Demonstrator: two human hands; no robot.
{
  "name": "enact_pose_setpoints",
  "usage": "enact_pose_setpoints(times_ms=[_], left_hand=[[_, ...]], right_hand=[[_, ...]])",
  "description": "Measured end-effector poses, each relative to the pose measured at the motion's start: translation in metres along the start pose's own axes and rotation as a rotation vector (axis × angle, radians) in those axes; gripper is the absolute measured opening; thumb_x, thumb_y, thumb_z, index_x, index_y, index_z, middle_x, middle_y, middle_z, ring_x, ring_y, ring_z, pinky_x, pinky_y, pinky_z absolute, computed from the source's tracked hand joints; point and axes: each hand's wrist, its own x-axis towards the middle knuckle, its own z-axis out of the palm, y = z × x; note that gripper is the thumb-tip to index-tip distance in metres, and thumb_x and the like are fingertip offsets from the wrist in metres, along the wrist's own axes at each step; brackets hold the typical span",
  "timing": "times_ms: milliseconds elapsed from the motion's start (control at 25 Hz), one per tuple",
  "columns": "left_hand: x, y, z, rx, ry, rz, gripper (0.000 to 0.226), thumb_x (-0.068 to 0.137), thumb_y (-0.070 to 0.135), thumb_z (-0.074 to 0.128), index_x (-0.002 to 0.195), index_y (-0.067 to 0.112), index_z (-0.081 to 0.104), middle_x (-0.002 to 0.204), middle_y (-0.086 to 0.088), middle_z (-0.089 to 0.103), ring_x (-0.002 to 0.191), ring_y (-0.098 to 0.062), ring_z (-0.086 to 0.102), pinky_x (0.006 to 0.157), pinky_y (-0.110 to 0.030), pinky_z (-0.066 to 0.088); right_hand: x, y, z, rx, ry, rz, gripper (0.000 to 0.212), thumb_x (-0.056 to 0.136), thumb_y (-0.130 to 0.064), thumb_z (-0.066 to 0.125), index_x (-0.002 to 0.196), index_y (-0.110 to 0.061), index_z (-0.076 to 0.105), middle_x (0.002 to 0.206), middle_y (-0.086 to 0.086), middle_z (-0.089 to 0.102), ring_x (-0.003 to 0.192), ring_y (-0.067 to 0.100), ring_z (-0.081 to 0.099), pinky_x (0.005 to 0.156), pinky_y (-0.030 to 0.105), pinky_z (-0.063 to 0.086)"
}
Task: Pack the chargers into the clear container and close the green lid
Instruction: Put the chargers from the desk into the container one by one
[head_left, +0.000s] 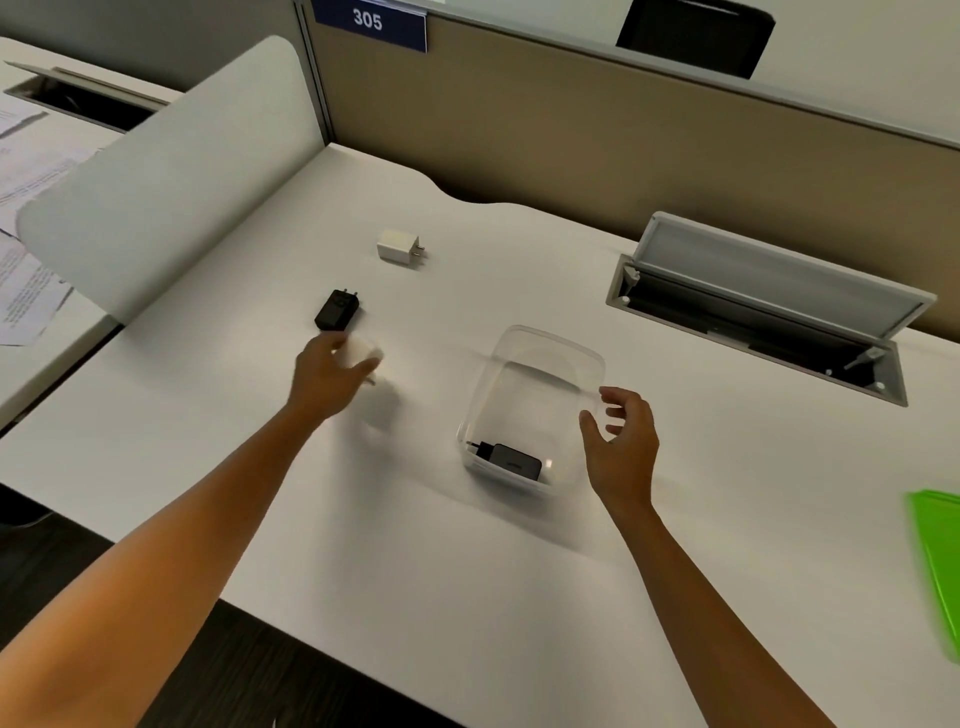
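Observation:
The clear container (540, 364) stands mid-desk with a black charger (511, 460) lying at its near end. My right hand (621, 436) hovers at the container's right wall, fingers curled and apart, holding nothing. My left hand (330, 376) is closed around a white charger (363, 353), blurred by motion, left of the container. A second black charger (336, 310) lies just beyond that hand. A small white charger (397, 245) rests farther back. The green lid (940, 561) lies flat at the right edge of the view.
An open cable hatch (769, 306) is sunk into the white desk (467, 571) at the back right. A curved white side screen (171, 176) borders the desk on the left, a tan partition (623, 150) runs behind. Papers (26, 249) cover the neighbouring desk.

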Motion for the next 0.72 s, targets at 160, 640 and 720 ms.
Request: enact_pose_setpoints(times_ms=[160, 640, 720], left_hand=[[-0.027, 0.066, 0.025, -0.166, -0.338, 0.293, 0.061, 0.075, 0.033, 0.081, 0.129, 0.019, 0.056, 0.127, 0.005, 0.055, 0.093, -0.018, 0.069, 0.061, -0.015, 0.055], [-0.047, 0.112, 0.134, 0.927, -1.024, 0.927, 0.061, 0.087, 0.004, 0.064, 0.140, 0.028, 0.043, 0.144, -0.001, 0.037, 0.110, -0.030, 0.057, 0.085, -0.047, 0.053], [-0.046, 0.110, 0.138, 0.933, -1.008, 0.968, 0.061, 0.087, 0.001, 0.063, 0.138, 0.028, 0.044, 0.140, -0.003, 0.040, 0.104, -0.029, 0.057, 0.078, -0.040, 0.052]], right_hand=[[0.000, 0.006, 0.000, -0.015, -0.066, 0.184, 0.045, 0.084, -0.019, 0.072, 0.124, -0.014, 0.051, 0.125, 0.003, 0.053, 0.102, 0.017, 0.055, 0.078, 0.022, 0.048], [-0.012, 0.013, -0.005, -0.081, -0.216, 0.297, 0.043, 0.091, -0.037, 0.063, 0.126, -0.017, 0.050, 0.125, -0.001, 0.057, 0.095, 0.014, 0.060, 0.079, 0.024, 0.050], [-0.012, 0.013, -0.007, -0.078, -0.227, 0.296, 0.039, 0.093, -0.037, 0.059, 0.125, -0.017, 0.051, 0.122, -0.001, 0.058, 0.092, 0.011, 0.057, 0.076, 0.019, 0.044]])
